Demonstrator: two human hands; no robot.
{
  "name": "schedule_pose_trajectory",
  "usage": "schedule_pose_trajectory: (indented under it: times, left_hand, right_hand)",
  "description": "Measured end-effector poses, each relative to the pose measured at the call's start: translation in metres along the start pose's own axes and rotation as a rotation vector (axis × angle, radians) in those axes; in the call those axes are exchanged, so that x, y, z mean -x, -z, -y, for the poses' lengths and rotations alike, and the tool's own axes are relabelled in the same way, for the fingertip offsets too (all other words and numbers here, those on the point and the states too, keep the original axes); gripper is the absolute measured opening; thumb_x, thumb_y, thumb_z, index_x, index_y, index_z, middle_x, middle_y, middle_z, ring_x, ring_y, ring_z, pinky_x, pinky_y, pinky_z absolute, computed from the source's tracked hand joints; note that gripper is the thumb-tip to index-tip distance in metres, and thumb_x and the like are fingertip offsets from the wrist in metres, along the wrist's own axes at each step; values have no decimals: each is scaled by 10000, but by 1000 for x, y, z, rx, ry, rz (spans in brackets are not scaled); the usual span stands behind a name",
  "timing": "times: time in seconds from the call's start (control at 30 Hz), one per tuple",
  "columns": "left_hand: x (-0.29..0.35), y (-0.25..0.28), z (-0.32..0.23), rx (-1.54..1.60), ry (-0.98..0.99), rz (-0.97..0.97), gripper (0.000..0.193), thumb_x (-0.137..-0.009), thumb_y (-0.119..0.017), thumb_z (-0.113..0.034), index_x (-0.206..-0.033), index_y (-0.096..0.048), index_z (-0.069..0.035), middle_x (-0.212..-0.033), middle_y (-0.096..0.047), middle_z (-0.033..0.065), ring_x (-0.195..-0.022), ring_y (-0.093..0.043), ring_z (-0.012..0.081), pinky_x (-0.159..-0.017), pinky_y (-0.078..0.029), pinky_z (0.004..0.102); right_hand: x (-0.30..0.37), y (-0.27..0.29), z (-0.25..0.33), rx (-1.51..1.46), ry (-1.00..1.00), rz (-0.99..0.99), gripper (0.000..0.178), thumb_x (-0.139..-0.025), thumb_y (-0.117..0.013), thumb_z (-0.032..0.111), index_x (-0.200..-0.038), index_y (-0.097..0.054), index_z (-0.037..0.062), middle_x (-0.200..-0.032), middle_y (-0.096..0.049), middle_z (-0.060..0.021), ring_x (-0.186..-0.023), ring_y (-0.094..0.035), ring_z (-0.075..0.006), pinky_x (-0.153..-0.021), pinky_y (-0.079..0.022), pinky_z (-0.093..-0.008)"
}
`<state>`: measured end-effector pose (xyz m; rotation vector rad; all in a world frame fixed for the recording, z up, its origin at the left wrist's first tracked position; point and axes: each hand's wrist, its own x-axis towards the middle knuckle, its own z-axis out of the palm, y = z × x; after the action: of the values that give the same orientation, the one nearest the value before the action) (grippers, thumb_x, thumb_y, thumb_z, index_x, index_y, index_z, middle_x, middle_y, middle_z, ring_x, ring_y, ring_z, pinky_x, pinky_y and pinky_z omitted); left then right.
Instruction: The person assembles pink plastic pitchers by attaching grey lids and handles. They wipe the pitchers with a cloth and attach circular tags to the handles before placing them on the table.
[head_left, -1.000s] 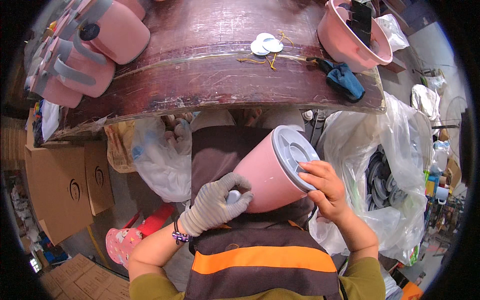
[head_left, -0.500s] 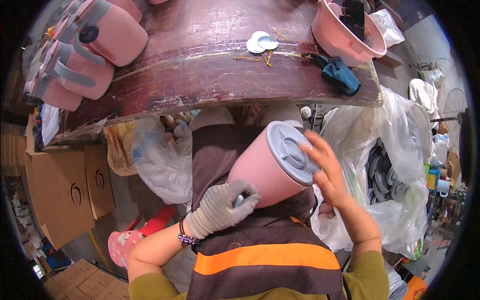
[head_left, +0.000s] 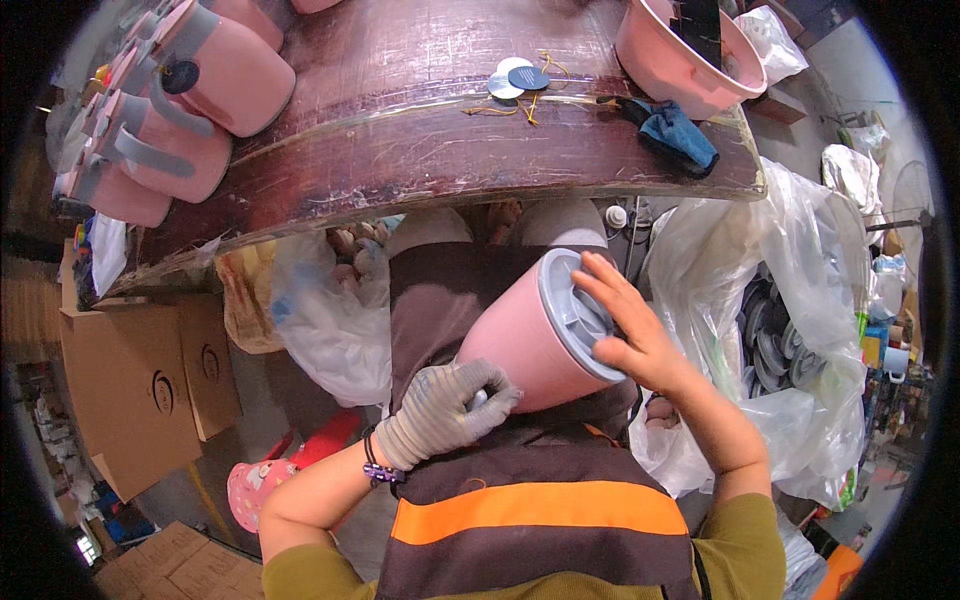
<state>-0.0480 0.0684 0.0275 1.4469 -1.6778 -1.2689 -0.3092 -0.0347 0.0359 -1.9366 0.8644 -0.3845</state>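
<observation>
A pink mug with a grey lid lies tilted over my lap, its lid end toward the upper right. My left hand, in a grey knit glove, is closed around the mug's handle, which is mostly hidden by the fingers. Against the lid rests my bare right hand, fingers stretched out and thumb apart. Its fingertips reach over the lid's face and cover part of the raised piece there.
Several pink mugs with grey handles stand at the table's left. Round tags, a blue cloth and a pink basin are on it. Grey lids fill a plastic bag at right; cardboard boxes stand left.
My right hand has shifted over the lid, its fingers now farther up and across the lid's face. One tag on the table now shows a dark side. My left hand keeps its grip.
</observation>
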Motion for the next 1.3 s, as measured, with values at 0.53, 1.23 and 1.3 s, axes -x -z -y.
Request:
schedule_pose_trajectory:
  times: [0.53,1.23,1.3]
  left_hand:
    - [25,29,7,541,544,-363,177,-788,-607,-129,-928,-534,-50,-821,-552,54,-661,-562,155,-621,-468,272]
    - [-48,24,-61,22,482,-132,257,-745,-677,-88,-980,-596,-23,-831,-625,18,-715,-572,85,-636,-460,231]
    - [-51,19,-63,-14,426,-121,254,-748,-694,-106,-969,-598,-25,-819,-620,11,-704,-564,77,-621,-452,228]
  right_hand:
    - [35,-25,-27,-337,-431,-376,297,-904,-568,260,-1091,-594,31,-1019,-586,-101,-930,-604,-186,-770,-499,-302]
    - [259,-130,-388,451,-1343,-228,454,-860,-498,318,-1214,-597,52,-1209,-608,-201,-1073,-615,-359,-897,-493,-433]
    - [247,-114,-381,436,-1351,-85,450,-857,-503,316,-1211,-599,55,-1201,-611,-201,-1073,-614,-359,-900,-489,-429]
